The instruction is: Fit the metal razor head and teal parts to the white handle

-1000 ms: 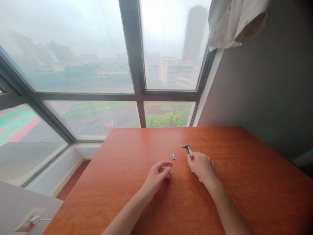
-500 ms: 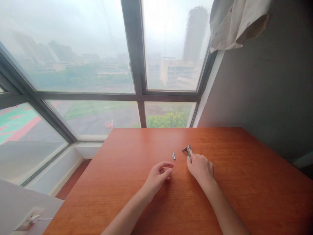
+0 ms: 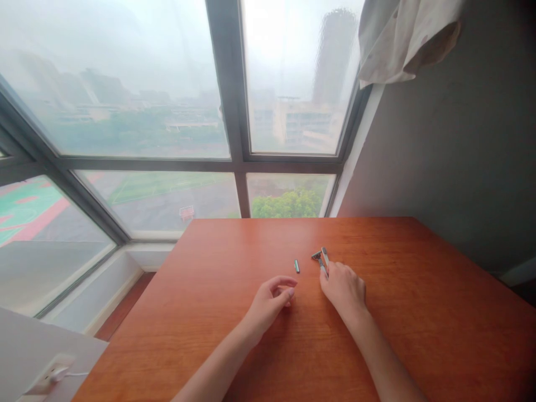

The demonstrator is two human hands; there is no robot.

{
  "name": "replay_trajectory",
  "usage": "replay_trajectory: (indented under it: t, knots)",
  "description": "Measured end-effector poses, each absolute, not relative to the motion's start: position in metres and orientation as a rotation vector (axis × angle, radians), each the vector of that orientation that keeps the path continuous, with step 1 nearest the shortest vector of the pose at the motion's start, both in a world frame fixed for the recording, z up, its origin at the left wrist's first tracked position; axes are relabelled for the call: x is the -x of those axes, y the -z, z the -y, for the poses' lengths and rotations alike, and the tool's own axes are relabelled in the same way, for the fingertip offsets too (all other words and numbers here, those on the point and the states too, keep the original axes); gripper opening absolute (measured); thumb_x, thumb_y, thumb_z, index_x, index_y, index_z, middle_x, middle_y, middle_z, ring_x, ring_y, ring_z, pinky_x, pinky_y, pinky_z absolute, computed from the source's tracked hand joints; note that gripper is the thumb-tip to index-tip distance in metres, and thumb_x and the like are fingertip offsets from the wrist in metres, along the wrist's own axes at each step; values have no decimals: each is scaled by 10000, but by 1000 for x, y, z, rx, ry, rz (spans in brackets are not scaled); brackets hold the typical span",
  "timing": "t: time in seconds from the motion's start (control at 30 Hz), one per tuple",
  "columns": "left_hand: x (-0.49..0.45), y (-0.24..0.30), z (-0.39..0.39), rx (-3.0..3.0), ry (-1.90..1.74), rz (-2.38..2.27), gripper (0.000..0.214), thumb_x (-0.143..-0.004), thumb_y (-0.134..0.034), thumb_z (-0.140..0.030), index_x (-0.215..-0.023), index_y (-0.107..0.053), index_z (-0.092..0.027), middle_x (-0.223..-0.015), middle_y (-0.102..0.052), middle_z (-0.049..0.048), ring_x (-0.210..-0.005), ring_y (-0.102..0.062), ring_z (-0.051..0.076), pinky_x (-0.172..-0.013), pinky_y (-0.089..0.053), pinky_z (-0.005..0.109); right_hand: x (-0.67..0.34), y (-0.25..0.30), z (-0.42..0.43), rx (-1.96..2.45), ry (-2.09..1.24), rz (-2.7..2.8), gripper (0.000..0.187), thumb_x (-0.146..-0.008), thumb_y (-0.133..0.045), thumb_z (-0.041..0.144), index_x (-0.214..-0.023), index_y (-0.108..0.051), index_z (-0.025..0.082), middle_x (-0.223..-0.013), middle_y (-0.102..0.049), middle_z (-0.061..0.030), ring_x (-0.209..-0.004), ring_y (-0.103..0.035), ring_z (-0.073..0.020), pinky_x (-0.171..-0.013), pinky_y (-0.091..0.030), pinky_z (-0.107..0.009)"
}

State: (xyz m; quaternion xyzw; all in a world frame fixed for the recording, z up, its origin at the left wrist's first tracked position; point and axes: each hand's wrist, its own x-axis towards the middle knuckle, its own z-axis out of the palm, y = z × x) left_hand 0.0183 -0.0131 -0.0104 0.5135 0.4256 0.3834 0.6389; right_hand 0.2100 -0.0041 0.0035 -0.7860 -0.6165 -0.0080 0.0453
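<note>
My right hand rests low over the table with its fingers closed on a razor. The razor's dark head points away from me and to the left. Just right of the razor, a slim light-grey piece with a dark tip sticks out past my fingers; whether I grip it too is hidden. My left hand lies on its side with loosely curved fingers and thumb apart, holding nothing. Beyond its fingertips a small green-and-dark strip, possibly a blade cartridge, lies on the wood, touched by neither hand.
The reddish-brown wooden table stretches to both sides, its far edge near the window frame. A pale curtain hangs at upper right beside a grey wall. At lower left, a plug with a white cord sits in a wall socket.
The razor in my right hand has turned slightly, showing more of its light handle. My left hand and the small strip stay where they were.
</note>
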Motion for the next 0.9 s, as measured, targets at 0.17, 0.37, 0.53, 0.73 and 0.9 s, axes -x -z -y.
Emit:
replay_trajectory:
  t: [0.17, 0.37, 0.53, 0.73, 0.9]
  knots:
    - [-18, 10, 13, -1163, -876, -971, 339, -717, -695, -372, -948, -661, -127, -667, -618, 14, -637, -542, 134, -621, -418, 236, -211, -4, 5, 2411, 16, 1867, 240, -902, -450, 332, -918, -637, 182, -909, -655, -95, -881, -618, -227, -632, -410, -274]
    - [-18, 13, 11, -1183, -872, -982, 322, -721, -686, -357, -942, -661, -125, -685, -610, 16, -630, -535, 128, -605, -430, 233, -215, -2, 6, 2150, -70, 1911, 214, -897, -460, 308, -1046, -591, 228, -942, -654, -44, -802, -636, -194, -602, -386, -262]
    - [-16, 21, 7, -1213, -876, -990, 299, -739, -658, -325, -956, -657, -119, -715, -608, 23, -637, -543, 129, -600, -442, 236, -202, -8, -1, 1896, -257, 2200, 354, -873, -491, 258, -1226, -491, 279, -950, -666, -23, -791, -636, -178, -618, -376, -248]
    - [-14, 21, 6, -1206, -875, -992, 273, -733, -650, -301, -942, -663, -126, -682, -603, 15, -640, -554, 132, -603, -444, 230, -184, -15, -20, 2029, -312, 2354, 222, -889, -437, 254, -1090, -528, 233, -912, -697, -88, -856, -650, -236, -658, -375, -284]
    - [-14, 17, 8, -1205, -873, -1025, 271, -726, -659, -308, -934, -668, -133, -629, -580, -11, -576, -529, 112, -593, -430, 222, -183, -10, -26, 2025, -334, 2373, 179, -880, -435, 252, -994, -569, 221, -920, -701, -91, -869, -654, -231, -676, -372, -285]
